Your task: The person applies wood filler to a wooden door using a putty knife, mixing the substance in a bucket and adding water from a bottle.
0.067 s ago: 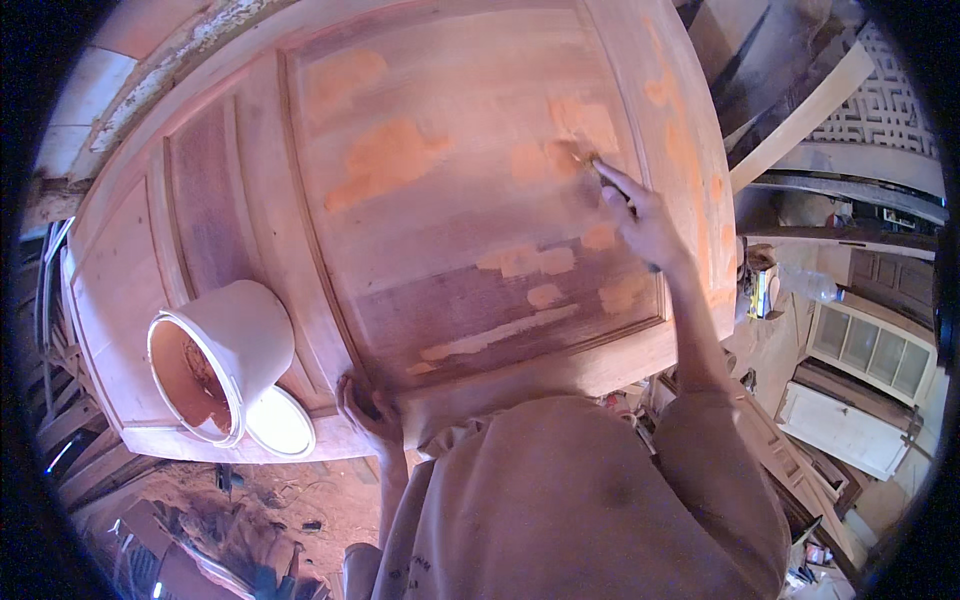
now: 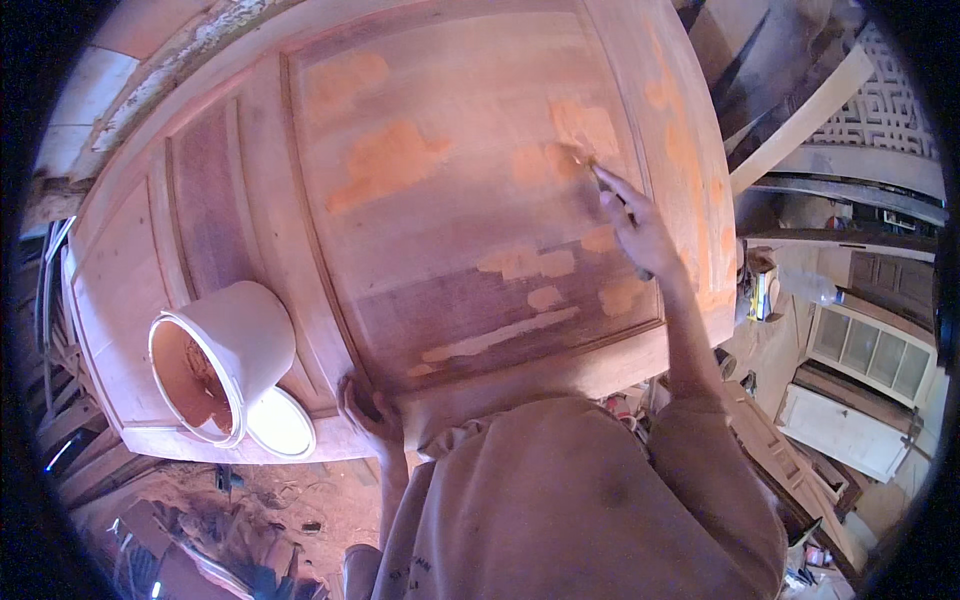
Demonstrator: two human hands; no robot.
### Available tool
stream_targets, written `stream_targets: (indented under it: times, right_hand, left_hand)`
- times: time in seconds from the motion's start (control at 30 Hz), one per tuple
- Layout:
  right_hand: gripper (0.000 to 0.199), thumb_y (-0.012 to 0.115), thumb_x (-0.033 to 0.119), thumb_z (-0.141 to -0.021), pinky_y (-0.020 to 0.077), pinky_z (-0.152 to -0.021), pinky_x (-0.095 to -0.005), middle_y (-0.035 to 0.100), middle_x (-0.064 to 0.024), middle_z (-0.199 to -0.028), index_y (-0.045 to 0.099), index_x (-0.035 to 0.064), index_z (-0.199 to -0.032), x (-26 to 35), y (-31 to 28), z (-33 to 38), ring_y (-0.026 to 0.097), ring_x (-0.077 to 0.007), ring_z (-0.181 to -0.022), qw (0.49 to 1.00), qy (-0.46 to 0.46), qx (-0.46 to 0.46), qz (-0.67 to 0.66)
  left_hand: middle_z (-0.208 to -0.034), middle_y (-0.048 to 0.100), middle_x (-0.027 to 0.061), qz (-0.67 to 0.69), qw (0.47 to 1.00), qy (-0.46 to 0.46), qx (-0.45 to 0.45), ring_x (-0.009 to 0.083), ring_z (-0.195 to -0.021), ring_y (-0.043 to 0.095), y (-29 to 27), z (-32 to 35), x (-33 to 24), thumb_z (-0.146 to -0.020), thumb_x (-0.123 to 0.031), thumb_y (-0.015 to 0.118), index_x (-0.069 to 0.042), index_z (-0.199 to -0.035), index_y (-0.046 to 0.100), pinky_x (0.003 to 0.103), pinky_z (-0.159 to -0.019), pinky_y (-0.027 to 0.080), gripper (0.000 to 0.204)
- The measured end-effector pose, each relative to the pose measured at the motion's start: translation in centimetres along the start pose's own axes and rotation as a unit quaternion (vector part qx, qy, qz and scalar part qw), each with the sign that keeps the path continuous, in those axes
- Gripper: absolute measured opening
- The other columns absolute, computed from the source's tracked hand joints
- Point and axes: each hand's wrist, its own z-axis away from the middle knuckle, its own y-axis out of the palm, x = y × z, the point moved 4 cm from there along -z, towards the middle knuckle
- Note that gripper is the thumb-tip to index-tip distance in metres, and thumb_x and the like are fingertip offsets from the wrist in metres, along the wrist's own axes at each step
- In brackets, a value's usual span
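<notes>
A large wooden panelled door (image 2: pixel 450 240) lies flat in front of me, with orange filler patches (image 2: pixel 385 160) spread over its panel. My right hand (image 2: pixel 640 228) is closed around the dark handle of a putty knife (image 2: pixel 584 160). Its blade meets an orange patch near the panel's right side. At the door's near edge, my left hand (image 2: pixel 370 412) lies with fingers laid out on the wood and nothing held. To its left, a white bucket (image 2: pixel 245 330) is tipped on its side, its mouth showing reddish-orange filler. A round white lid (image 2: pixel 281 422) lies beside the bucket.
Narrow wooden strips (image 2: pixel 805 120) and a pierced lattice panel (image 2: pixel 880 95) stand at the far right. Beyond the door's right edge are a clear plastic bottle (image 2: pixel 815 288), a glazed frame (image 2: pixel 868 348) and a white panel (image 2: pixel 845 430). Sawdust covers the floor (image 2: pixel 330 520) below left.
My right hand has tilted slightly, and more of the knife's handle end shows below it. The left hand, bucket and lid keep their places.
</notes>
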Motion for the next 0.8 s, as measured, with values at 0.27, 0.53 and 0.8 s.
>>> stream_targets:
  times: [0.27,0.53,0.8]
  right_hand:
    - [0.038,0.054,0.024,-0.101,0.0498,-0.054,-0.0381,0.061,-0.0096,-0.074,0.055,0.0139,-0.138,-1.6,3.9,-0.5,0.057,-0.0207,-0.058,0.984,-0.077,-0.156,0.046]
    - [0.034,0.056,0.019,-0.097,0.0514,-0.067,-0.0478,0.062,-0.0239,-0.083,0.061,0.0182,-0.131,-2.0,3.5,-0.7,0.063,-0.0402,-0.070,0.956,0.045,-0.055,0.286]
    - [0.029,0.058,0.021,-0.097,0.0515,-0.077,-0.0456,0.066,-0.0206,-0.091,0.064,0.0183,-0.125,3.6,-0.5,-5.3,0.065,-0.0369,-0.087,0.944,-0.084,0.122,0.295]
  left_hand:
    - [-0.132,0.052,0.0247,0.005,1.000,0.011,-0.008,0.0420,-0.124,0.049,0.2,-0.1,0.1,-0.097,-0.024,0.058,0.005,-0.129,0.049,0.051,-0.106,0.039,0.044]
    - [-0.133,0.051,0.0246,0.001,1.000,0.013,-0.005,0.0418,-0.125,0.049,0.1,0.3,0.4,-0.096,-0.023,0.059,0.004,-0.129,0.050,0.051,-0.106,0.039,0.044]
    - [-0.133,0.052,0.0244,-0.002,1.000,0.013,-0.012,0.0418,-0.124,0.050,0.0,0.2,0.2,-0.096,-0.027,0.058,0.004,-0.127,0.051,0.051,-0.106,0.039,0.045]
